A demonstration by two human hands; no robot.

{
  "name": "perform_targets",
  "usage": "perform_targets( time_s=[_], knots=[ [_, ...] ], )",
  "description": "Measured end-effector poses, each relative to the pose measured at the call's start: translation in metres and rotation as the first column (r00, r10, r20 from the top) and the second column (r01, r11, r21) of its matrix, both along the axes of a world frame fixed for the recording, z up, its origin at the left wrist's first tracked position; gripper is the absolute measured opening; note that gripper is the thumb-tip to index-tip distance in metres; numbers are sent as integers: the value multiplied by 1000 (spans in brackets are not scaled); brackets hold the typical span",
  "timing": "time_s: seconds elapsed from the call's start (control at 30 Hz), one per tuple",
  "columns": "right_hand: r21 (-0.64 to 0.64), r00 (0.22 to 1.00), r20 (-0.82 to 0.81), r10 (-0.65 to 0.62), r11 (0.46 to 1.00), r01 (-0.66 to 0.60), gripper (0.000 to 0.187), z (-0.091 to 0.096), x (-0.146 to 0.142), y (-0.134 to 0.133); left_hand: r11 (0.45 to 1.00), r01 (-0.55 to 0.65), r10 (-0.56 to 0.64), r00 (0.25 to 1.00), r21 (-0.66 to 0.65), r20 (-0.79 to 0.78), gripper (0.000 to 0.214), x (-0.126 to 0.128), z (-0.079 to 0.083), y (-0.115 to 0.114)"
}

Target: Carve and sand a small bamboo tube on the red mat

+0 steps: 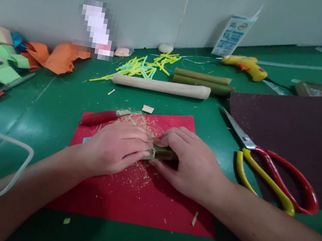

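Observation:
Both my hands rest on a short green bamboo piece (164,153) lying on a red mat (140,200). My left hand (115,148) lies over its left end with fingers curled down on it. My right hand (191,163) wraps around its right part, fingers closed. Pale shavings (144,124) are scattered on the mat around the piece. A red-handled knife (103,117) lies at the mat's far left corner, a little beyond my left hand.
Red and yellow scissors (267,172) lie to the right on a dark sheet (302,133). Farther back are a pale stick (161,85), two green bamboo tubes (202,81), coloured strips (142,67) and a yellow glue gun (247,65). Paper scraps (3,59) pile at left.

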State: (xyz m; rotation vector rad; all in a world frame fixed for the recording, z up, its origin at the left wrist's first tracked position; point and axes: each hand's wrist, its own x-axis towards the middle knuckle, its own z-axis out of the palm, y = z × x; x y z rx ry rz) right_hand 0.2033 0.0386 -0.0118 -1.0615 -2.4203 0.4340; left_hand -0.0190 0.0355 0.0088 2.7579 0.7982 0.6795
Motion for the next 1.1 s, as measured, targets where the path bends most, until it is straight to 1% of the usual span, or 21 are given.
perform_targets(
  time_s=[0.07,0.17,0.23,0.37,0.4,0.47,0.53,0.6,0.7,0.8,0.87,1.0,1.1],
  knots=[
    [-11,1000,-7,14,1000,-14,17,0,0,0,1000,-1,1,1000,-29,-9,16,-1,0,-1],
    [-22,999,-10,33,999,-34,17,0,0,1,1000,-23,23,999,7,-26,15,-4,0,-3],
    [-16,1000,-8,28,999,-28,18,0,0,1,1000,-22,22,1000,12,-6,14,-3,-1,-3],
    [-19,1000,0,25,999,-25,18,-1,0,1,999,1,-2,1000,-35,-11,15,-2,0,-3],
    [-23,999,-4,34,999,-34,18,-1,1,1,1000,-4,3,1000,-23,-24,15,-3,0,-4],
    [-29,999,-10,47,998,-48,18,0,1,0,998,-26,29,999,51,-46,15,-4,1,-5],
    [-28,999,-10,35,999,-35,17,1,1,0,993,-28,34,998,112,-50,15,-3,0,-5],
    [-22,1000,-8,8,1000,-8,17,2,1,1,994,-15,20,999,106,-44,16,-1,-1,-6],
    [-32,1000,-12,24,999,-24,18,2,1,2,996,-5,9,999,84,-39,17,-2,-2,-8],
    [-34,999,-7,33,999,-34,16,2,0,4,988,-45,54,997,145,-60,17,-6,-2,-10],
    [-24,1000,12,19,1000,-19,17,2,0,5,985,-62,71,996,158,-51,15,-3,-3,-8],
    [-23,1000,12,22,999,-22,16,3,0,7,992,-35,36,999,117,-10,16,6,-6,-3],
    [-28,999,15,40,999,-39,18,4,0,7,989,-20,26,999,144,-38,18,4,-6,-3]
  ],
)
